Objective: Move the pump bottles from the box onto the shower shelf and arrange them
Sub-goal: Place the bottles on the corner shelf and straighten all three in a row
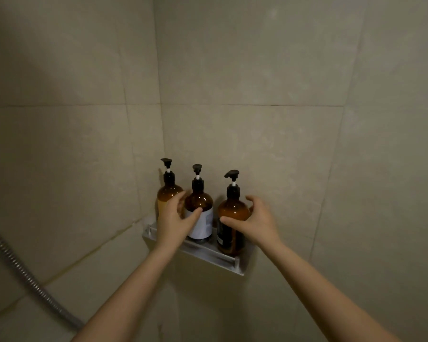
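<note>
Three amber pump bottles with black pumps stand upright in a row on the metal shower shelf in the tiled corner. My left hand grips the middle bottle, which has a white label; thumb on its front, fingers reaching behind between it and the left bottle. My right hand holds the right bottle, which has a dark label, with the thumb across its front and fingers curled round its right side. The left bottle is partly hidden by my left hand.
Beige tiled walls meet in a corner behind the shelf. A ribbed metal shower hose runs down the left wall to the lower left. No box is in view.
</note>
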The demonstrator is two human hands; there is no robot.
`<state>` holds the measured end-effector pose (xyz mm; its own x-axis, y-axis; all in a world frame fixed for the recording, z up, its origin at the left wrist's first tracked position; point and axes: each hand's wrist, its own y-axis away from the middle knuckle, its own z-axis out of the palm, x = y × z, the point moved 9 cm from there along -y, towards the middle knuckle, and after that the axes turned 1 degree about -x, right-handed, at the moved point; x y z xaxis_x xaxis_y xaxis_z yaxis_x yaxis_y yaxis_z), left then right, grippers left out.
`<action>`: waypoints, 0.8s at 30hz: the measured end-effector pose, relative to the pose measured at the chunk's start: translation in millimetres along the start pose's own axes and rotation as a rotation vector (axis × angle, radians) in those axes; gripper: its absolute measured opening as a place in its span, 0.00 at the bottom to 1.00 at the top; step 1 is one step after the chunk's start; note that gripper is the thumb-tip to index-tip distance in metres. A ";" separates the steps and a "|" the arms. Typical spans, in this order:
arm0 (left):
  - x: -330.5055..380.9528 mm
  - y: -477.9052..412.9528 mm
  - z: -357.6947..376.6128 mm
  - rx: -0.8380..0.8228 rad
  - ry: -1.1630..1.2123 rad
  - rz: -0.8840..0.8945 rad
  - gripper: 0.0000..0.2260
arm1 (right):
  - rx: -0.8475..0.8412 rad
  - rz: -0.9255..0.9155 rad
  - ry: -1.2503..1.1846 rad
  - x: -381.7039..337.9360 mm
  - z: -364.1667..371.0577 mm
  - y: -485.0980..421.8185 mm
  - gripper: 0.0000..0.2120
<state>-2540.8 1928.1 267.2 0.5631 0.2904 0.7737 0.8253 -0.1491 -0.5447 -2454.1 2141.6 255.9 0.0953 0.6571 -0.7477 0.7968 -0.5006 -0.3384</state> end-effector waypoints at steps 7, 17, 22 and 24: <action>-4.5 -26.7 3.2 -0.176 -0.055 -0.076 0.27 | -0.013 -0.042 0.210 -29.5 -8.7 -5.7 0.44; -9.1 -47.1 7.9 -0.328 -0.093 0.052 0.25 | 0.032 0.127 0.191 -23.1 -7.6 -2.8 0.35; -5.4 -41.7 4.3 -0.272 -0.094 0.122 0.23 | 0.000 0.141 0.026 -17.6 -3.8 0.5 0.33; -1.1 -38.1 2.0 -0.241 -0.110 0.145 0.23 | -0.030 0.152 -0.008 -18.4 -5.3 1.2 0.31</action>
<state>-2572.9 1935.4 286.4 0.6786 0.3488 0.6464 0.7305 -0.4128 -0.5441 -2451.8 2132.0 272.2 0.2115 0.5710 -0.7932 0.7912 -0.5765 -0.2041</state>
